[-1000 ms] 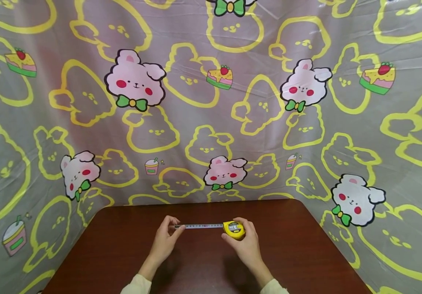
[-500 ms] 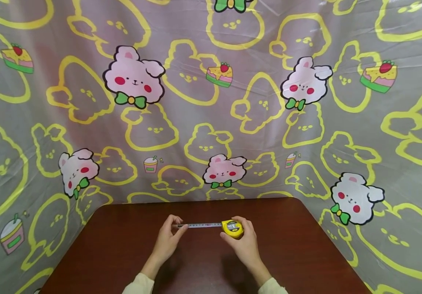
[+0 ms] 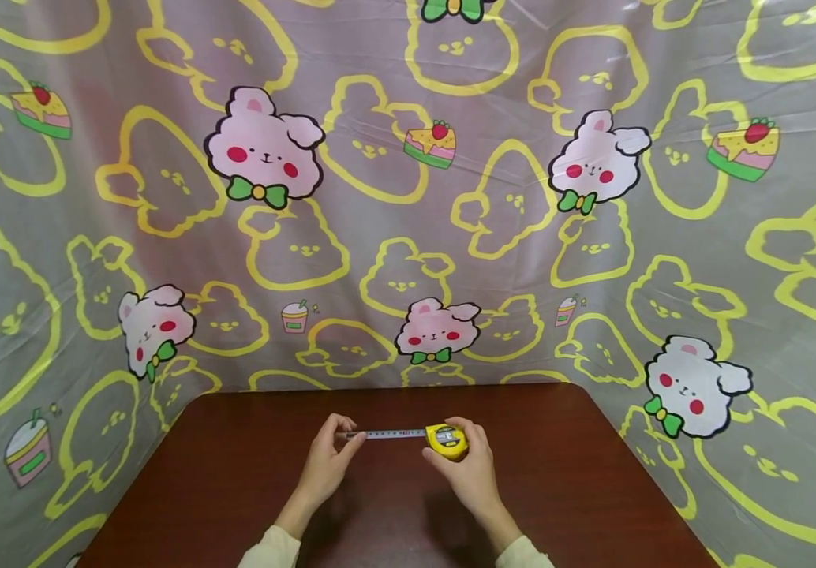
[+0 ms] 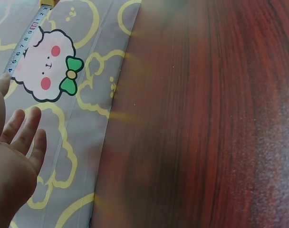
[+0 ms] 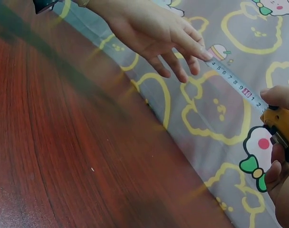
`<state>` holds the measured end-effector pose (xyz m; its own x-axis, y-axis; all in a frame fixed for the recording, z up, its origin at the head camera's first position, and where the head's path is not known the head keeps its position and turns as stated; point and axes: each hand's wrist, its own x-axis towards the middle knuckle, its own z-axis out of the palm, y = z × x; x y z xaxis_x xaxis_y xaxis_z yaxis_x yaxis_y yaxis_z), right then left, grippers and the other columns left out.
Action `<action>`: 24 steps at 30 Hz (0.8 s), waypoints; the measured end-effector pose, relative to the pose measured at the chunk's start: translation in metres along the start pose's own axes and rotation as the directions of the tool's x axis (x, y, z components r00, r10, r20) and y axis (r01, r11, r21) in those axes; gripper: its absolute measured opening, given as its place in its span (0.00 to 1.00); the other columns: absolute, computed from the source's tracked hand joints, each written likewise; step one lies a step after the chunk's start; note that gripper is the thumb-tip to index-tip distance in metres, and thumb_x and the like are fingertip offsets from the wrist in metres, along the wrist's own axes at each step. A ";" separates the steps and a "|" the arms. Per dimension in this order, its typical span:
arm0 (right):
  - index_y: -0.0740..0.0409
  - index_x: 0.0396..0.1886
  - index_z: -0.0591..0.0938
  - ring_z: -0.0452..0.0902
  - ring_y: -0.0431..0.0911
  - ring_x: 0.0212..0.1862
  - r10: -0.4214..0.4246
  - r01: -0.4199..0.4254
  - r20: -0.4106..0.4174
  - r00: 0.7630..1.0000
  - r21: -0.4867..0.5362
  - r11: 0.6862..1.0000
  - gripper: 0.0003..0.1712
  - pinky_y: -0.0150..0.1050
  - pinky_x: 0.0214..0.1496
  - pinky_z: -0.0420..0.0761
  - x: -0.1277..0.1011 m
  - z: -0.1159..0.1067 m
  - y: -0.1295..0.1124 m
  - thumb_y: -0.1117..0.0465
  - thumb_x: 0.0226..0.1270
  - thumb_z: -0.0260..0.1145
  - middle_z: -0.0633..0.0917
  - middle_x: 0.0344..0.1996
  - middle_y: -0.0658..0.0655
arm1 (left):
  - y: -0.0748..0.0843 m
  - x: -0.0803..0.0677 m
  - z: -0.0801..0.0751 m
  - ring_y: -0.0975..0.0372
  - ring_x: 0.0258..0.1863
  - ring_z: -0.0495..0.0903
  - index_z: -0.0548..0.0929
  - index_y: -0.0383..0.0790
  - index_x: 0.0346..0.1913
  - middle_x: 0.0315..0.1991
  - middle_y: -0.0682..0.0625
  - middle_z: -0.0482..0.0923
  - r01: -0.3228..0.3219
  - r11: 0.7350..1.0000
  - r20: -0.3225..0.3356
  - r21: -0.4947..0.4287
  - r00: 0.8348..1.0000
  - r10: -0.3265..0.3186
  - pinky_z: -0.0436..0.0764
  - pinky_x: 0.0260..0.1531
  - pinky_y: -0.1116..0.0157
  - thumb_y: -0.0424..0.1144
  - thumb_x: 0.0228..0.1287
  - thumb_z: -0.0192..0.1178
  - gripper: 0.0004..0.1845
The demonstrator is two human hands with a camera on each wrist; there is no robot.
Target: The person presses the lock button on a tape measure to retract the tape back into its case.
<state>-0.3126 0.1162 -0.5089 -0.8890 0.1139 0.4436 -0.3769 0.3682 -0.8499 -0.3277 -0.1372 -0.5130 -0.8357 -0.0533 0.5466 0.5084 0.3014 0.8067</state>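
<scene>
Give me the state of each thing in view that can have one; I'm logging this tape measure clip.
tape measure: yellow case, held above the table
blade: partly pulled out, stretched level between the hands
left hand: pinches the blade's free end
right hand: grips the case
table: dark red wood, bare where shown
printed cloth: hangs behind the table

Table: dark reddish-brown wood grain, rounded far corners, glossy top.
Backdrop sheet: grey plastic cloth, creased, hung behind and to both sides of the table, its lower edge meeting the table's far edge. Printed with yellow rabbit outlines, pink rabbits wearing green bow ties, strawberry cake slices and small drink cups.
</scene>
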 end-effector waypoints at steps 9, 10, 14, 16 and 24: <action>0.51 0.57 0.81 0.74 0.50 0.49 0.038 -0.039 0.016 0.999 0.020 0.999 0.34 0.41 0.48 0.80 0.000 0.002 -0.002 0.53 0.50 0.86 0.77 0.48 0.54 | -0.013 0.002 0.003 0.59 0.37 0.82 0.75 0.40 0.40 0.44 0.49 0.78 -0.017 0.998 0.042 -0.068 0.999 0.020 0.80 0.38 0.62 0.32 0.67 0.70 0.11; 0.50 0.57 0.81 0.74 0.50 0.49 0.041 -0.042 0.019 0.999 0.024 0.999 0.34 0.41 0.48 0.80 0.000 0.003 -0.002 0.53 0.51 0.86 0.77 0.48 0.55 | -0.013 0.002 0.003 0.59 0.37 0.82 0.75 0.39 0.40 0.44 0.49 0.78 -0.018 0.997 0.045 -0.071 0.999 0.022 0.80 0.38 0.62 0.32 0.67 0.70 0.11; 0.49 0.57 0.81 0.74 0.50 0.49 0.050 -0.051 0.026 0.998 0.036 0.998 0.32 0.41 0.48 0.80 0.000 0.005 -0.002 0.55 0.52 0.85 0.77 0.49 0.55 | -0.012 0.003 0.007 0.60 0.37 0.81 0.75 0.35 0.41 0.44 0.49 0.78 -0.016 0.998 0.044 -0.067 0.999 0.019 0.80 0.38 0.61 0.31 0.67 0.70 0.11; 0.51 0.57 0.81 0.74 0.50 0.49 0.050 -0.051 0.024 0.998 0.040 0.998 0.32 0.41 0.48 0.80 0.000 0.005 -0.003 0.56 0.52 0.85 0.77 0.48 0.55 | -0.010 0.003 0.009 0.60 0.37 0.80 0.75 0.34 0.41 0.44 0.49 0.78 -0.015 0.998 0.038 -0.054 0.999 0.017 0.79 0.38 0.61 0.29 0.67 0.70 0.11; 0.49 0.56 0.81 0.74 0.50 0.49 0.053 -0.054 0.021 0.998 0.040 0.998 0.33 0.43 0.49 0.79 0.000 0.007 -0.003 0.54 0.51 0.86 0.77 0.49 0.54 | 0.024 0.000 0.014 0.57 0.37 0.81 0.74 0.33 0.39 0.43 0.47 0.78 -0.046 0.999 0.046 -0.001 0.998 0.046 0.78 0.39 0.65 0.22 0.65 0.67 0.10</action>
<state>-0.3130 0.1085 -0.5089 -0.9130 0.1145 0.3915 -0.3382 0.3241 -0.8835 -0.3188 -0.1163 -0.4971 -0.8201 0.0040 0.5721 0.5463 0.3029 0.7809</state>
